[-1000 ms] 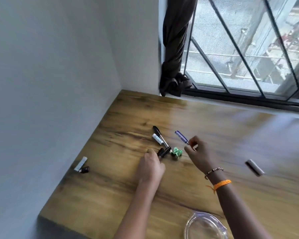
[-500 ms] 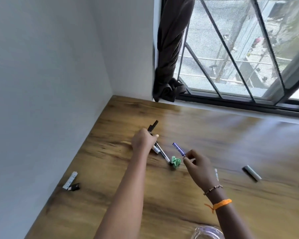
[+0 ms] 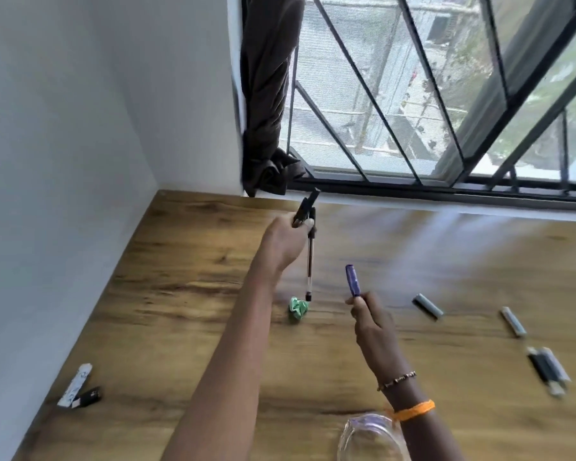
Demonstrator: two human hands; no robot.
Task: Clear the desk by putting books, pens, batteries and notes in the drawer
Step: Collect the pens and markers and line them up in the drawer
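A: Where are the pens?
B: The left hand (image 3: 288,239) grips black pens (image 3: 309,257), hanging lengthwise mid-frame above the worktop (image 3: 187,294); the right hand (image 3: 369,319) pinches a purple pen (image 3: 353,285).
A: And next?
B: Probably the green crumpled note (image 3: 298,307), just below the pens, nearer the left hand. No drawer shows; the clear container (image 3: 356,434) at the bottom edge looks empty.

Two hands are seen: the left hand (image 3: 285,242) and the right hand (image 3: 371,319). Two dark pens (image 3: 308,214) are gripped in the left hand, and one purple pen (image 3: 353,280) is held in the right, three pens in all. One crumpled green note (image 3: 298,307) is counted near the middle of the desk (image 3: 180,327). Four or five grey and black cylindrical items, possibly batteries (image 3: 428,306), are scattered at the right; blur prevents an exact count. Two small objects (image 3: 80,387), one white and one black, lie at the near left. One clear container (image 3: 363,437) is partly seen at the near edge.
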